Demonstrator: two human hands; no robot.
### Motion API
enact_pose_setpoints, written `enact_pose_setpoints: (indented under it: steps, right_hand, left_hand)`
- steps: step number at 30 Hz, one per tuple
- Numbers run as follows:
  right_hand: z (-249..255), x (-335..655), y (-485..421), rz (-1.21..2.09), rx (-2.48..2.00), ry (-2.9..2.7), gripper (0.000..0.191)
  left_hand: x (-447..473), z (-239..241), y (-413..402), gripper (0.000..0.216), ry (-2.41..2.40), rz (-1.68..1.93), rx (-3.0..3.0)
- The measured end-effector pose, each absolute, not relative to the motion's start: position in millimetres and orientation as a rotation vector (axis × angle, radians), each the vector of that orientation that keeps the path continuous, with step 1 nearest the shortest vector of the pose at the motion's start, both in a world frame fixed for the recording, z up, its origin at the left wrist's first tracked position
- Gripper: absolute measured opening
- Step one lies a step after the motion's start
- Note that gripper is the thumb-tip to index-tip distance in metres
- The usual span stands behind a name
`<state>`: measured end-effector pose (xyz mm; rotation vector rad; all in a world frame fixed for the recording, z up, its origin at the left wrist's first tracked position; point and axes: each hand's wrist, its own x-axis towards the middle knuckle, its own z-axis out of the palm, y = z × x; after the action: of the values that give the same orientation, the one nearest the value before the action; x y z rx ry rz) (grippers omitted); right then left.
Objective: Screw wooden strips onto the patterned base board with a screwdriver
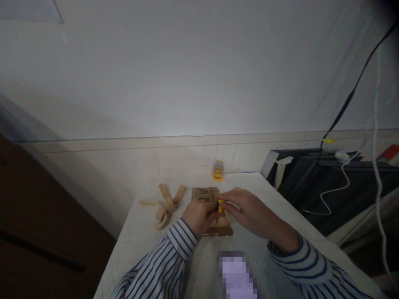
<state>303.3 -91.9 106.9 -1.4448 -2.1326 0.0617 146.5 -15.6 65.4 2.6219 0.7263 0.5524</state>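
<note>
Both my hands meet over a flat brown wooden board lying on the white table. My left hand is curled, its fingers pressed against a small yellow-topped tool that stands upright on the board. My right hand pinches the yellow top of that tool from the right. The tool's lower part is hidden between my fingers. Striped sleeves cover both forearms.
A cluster of loose wooden pieces lies left of the board. A small yellow-and-clear container stands at the table's far edge by the wall. To the right is a dark surface with white and black cables.
</note>
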Motion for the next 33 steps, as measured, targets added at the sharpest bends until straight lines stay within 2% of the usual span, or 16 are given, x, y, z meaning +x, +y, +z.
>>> enact_pose_setpoints:
  steps: [8,25,30,33]
  right_hand:
    - [102.2,302.1,-92.2,-0.065,-1.524,-2.119,0.017]
    - [91.1,291.3,-96.0,-0.212,-1.616,-1.978,0.016]
    - [95.3,292.3,-96.3,-0.113,-1.602,-1.989,0.015]
    - [98.8,295.7,-97.1,-0.002,-1.544,-1.987,0.022]
  left_hand:
    - [146.3,61.8,-15.5,0.017,0.665,0.531,2.616]
    - [146.7,59.3,-17.1,0.016,0.728,0.548,2.605]
    - [147.3,60.0,-17.4,0.020,0.776,0.586,2.565]
    - [147.1,60.6,-16.7,0.021,0.755,0.586,2.577]
